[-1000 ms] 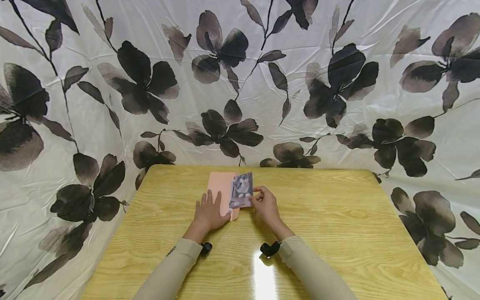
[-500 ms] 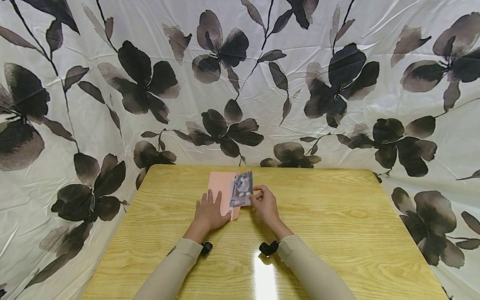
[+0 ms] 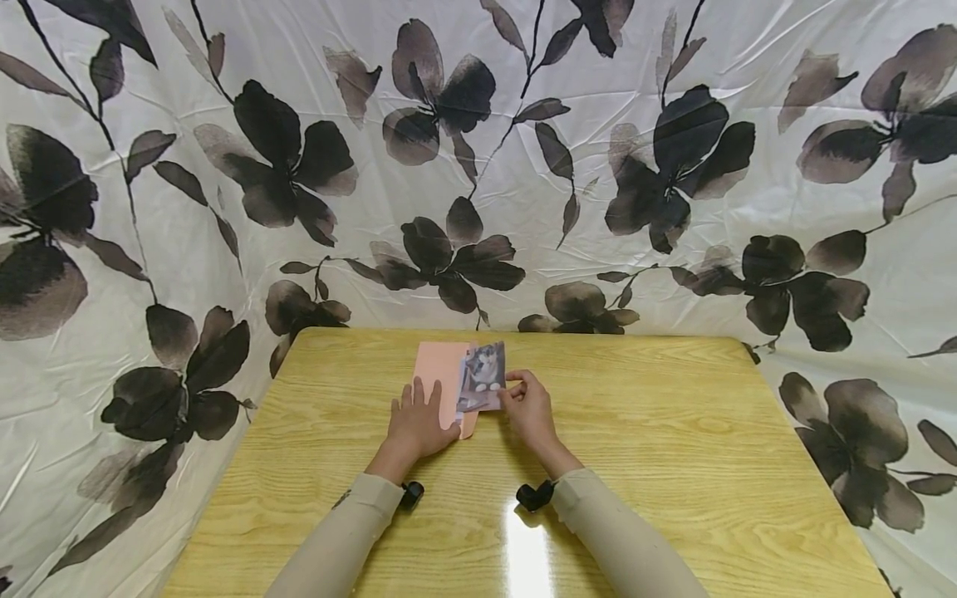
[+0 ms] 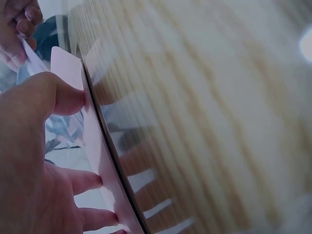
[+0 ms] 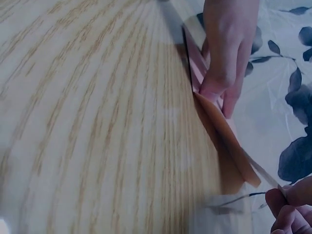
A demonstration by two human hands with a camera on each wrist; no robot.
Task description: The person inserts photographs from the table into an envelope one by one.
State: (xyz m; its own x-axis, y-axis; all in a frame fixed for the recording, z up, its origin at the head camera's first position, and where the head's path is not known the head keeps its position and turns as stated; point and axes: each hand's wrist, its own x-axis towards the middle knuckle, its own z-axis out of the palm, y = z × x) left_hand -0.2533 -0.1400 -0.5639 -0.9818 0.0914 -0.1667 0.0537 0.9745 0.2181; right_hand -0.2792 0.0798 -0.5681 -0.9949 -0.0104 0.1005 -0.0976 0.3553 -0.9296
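A pink envelope [image 3: 430, 365] lies on the table, its flap [image 5: 230, 139] raised along the right side. My left hand [image 3: 419, 428] rests on it with fingers spread, the thumb near its lower edge. In the left wrist view those fingers press on the pink paper. My right hand [image 3: 532, 411] pinches the right edge of a printed photo [image 3: 484, 378] of a light and dark animal, between thumb and fingers. The photo slants up at the envelope's open side and overlaps it. From the right wrist view, the photo's thin edge [image 5: 265, 173] runs from the flap to the fingers.
The wood-grain table [image 3: 658, 465] has rounded far corners and a bright glare patch near its front. A white cloth [image 3: 568, 166] with dark flowers hangs behind and at both sides. Black wrist cameras [image 3: 535, 497] sit at both cuffs.
The photo shifts and tilts very slightly in my right hand, its left part staying over the envelope. My left hand stays in place on the envelope.
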